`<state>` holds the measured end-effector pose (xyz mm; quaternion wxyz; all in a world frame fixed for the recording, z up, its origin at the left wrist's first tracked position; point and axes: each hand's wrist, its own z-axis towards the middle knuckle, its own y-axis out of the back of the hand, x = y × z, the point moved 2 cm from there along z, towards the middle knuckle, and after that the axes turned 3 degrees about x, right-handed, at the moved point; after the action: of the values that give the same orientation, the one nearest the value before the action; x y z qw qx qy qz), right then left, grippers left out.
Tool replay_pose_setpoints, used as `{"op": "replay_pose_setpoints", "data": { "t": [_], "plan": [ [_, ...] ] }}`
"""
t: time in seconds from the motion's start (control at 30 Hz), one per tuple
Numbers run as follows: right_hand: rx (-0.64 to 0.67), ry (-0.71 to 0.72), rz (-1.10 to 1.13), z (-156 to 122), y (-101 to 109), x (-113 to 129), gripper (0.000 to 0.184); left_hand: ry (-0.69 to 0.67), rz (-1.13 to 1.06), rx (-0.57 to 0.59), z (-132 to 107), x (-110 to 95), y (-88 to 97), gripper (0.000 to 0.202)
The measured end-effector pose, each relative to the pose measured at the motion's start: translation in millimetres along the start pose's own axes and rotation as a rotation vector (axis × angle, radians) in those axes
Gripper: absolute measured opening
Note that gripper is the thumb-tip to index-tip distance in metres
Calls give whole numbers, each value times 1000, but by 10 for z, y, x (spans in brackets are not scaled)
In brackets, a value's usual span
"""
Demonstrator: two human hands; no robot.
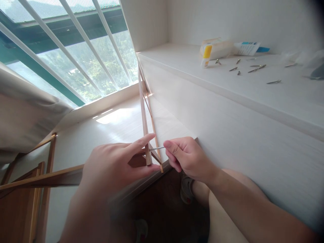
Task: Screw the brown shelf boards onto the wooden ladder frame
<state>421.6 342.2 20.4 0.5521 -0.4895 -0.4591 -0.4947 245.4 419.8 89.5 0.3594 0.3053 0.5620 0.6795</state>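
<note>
My left hand point(112, 165) is closed around the end of a brown wooden frame point(143, 114), its thumb and fingers spread along the outside of the slats. Close by on the right, my right hand point(188, 157) pinches a thin metal rod point(158, 148). The rod's tip meets the side of the slat beside my left thumb. Its other end is hidden in my right fist, so I cannot tell what kind of tool or fastener it is. A wooden bar point(63, 175) runs leftward from behind my left hand.
Screws point(257, 68), a clear packet with yellow point(207, 52) and a blue-and-white tube point(249, 48) lie on the white ledge point(177, 60). More wooden framing point(49, 168) stands at left, below a curtain point(22, 111). A barred window point(101, 60) is behind. Shoes point(186, 189) show below.
</note>
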Motion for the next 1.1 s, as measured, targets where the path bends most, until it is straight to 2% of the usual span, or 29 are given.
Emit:
{"op": "replay_pose_setpoints", "data": {
  "t": [0.1, 0.27, 0.47, 0.7, 1.1],
  "plan": [
    [-21, -5, 22, -4, -16, 5, 52, 14, 0, -25, -8, -6, 3, 62],
    [-111, 128, -129, 21, 29, 39, 51, -14, 26, -32, -4, -25, 11, 61],
    [-198, 168, -92, 37, 138, 14, 51, 17, 19, -47, 6, -46, 11, 60],
    [-44, 311, -286, 44, 147, 27, 46, 22, 23, -45, 3, -49, 6, 61],
    [-6, 452, -348, 102, 188, -20, 36, 3, 57, -32, 1, -29, -5, 63]
  ]
}}
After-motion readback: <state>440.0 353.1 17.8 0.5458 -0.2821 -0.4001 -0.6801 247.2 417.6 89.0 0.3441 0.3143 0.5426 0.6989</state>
